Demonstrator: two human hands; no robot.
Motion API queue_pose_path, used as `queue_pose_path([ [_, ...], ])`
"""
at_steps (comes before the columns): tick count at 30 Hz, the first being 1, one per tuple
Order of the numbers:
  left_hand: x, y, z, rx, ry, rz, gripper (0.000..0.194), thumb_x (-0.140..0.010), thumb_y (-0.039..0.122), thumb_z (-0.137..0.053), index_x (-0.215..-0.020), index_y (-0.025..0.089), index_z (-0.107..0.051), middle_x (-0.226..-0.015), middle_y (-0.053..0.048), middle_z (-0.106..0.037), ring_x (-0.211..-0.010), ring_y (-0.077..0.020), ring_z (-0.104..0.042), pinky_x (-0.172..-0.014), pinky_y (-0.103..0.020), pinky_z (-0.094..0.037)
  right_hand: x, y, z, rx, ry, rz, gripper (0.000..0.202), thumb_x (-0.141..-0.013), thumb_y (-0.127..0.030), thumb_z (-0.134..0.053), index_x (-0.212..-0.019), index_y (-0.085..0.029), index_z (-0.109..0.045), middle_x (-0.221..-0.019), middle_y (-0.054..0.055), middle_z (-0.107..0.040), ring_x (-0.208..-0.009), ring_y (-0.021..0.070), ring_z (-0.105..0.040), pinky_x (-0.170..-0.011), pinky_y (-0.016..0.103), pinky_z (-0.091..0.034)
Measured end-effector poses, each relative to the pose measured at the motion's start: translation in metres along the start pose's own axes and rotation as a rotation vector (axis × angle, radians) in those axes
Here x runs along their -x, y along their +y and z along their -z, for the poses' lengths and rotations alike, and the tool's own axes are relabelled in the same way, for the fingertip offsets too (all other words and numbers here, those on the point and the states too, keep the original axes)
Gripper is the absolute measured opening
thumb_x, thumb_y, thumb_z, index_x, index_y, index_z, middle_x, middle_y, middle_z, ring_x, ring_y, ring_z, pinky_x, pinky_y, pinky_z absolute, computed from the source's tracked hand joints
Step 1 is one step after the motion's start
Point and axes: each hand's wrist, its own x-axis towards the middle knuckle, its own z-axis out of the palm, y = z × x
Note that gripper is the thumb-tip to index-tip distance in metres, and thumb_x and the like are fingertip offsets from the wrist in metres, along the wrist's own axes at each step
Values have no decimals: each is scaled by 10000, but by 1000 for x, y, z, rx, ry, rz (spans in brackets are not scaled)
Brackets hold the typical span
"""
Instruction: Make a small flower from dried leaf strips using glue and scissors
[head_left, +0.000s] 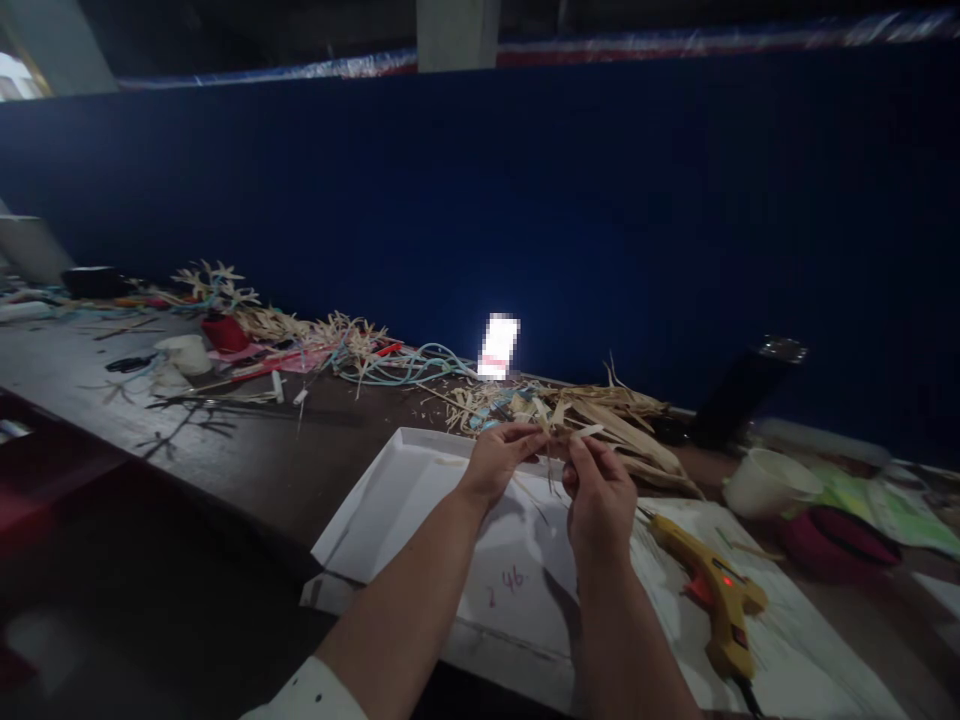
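Observation:
Both my hands are raised over an open white cardboard box (420, 530), close together at its far side. My left hand (499, 460) pinches the left part of a small piece made of dried plant strips (555, 440). On the right of the same piece, my right hand (598, 485) is closed, with a pale strip end (589, 432) sticking out above its fingers. Thin fibres hang down between the hands. Just beyond lies a heap of dried husk leaves (619, 415). To the right, a yellow hot glue gun (709, 590) with a lit red light rests on a white sheet.
A blurred bright upright screen (499, 347) stands against the dark blue partition (375, 200). Left of it lie light-blue cords (420, 365) and straw-coloured scraps (345, 345). A white cup (769, 483) and a magenta round container (840, 543) sit at the right. Scissors (129, 364) lie far left.

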Motion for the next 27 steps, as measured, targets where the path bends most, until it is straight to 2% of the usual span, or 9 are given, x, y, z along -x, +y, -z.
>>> queue_pose_path([
  [11, 6, 7, -5, -65, -8, -55, 283, -511, 305, -810, -713, 124, -729, -651, -34, -679, -602, -104, -549, -603, -231, -430, 1, -1, 1, 58, 15, 28, 293, -631, -361, -761, -824, -165, -662, -619, -35, -577, -447, 43, -412, -400, 169, -289],
  [17, 7, 8, -7, -77, -20, -64, 252, -526, 299, -802, -701, 131, -734, -628, -24, -667, -580, -93, -527, -591, -226, -408, 3, -7, -3, -32, 3, -22, 247, -616, -312, -770, -784, -165, -665, -548, -60, -524, -428, 32, -354, -395, 168, -242],
  [27, 7, 8, -9, -23, -49, -70, 264, -484, 307, -818, -656, 132, -720, -605, -14, -655, -604, -110, -548, -637, -246, -429, 1, -7, -4, -73, 2, -69, 241, -590, -278, -780, -773, -150, -689, -559, -49, -526, -431, 24, -316, -390, 172, -222],
])
